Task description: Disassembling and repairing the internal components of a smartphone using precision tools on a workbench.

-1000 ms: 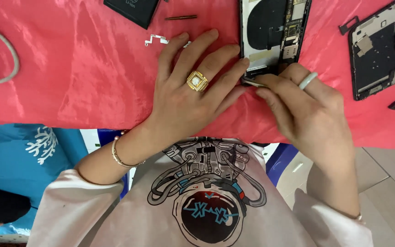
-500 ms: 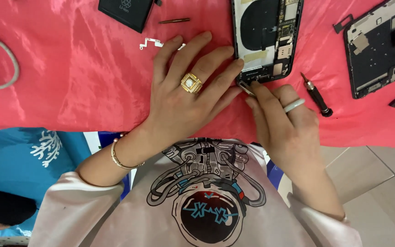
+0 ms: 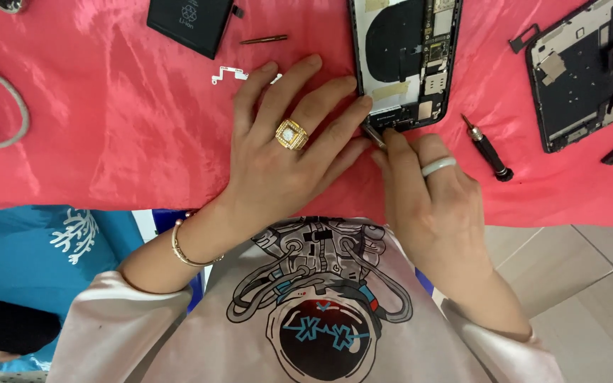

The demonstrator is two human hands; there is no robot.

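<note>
Red cloth (image 3: 108, 142), opened phone (image 3: 406, 64) touching fingers (image 3: 342, 120)

Red cloth (image 3: 108, 142) carries opened phone (image 3: 406, 60); battery (image 3: 189, 25); screwdriver (image 3: 487, 149)

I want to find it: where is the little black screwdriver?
The screwdriver lies on the red cloth, just right of the right hand, between the two opened phones.
</note>
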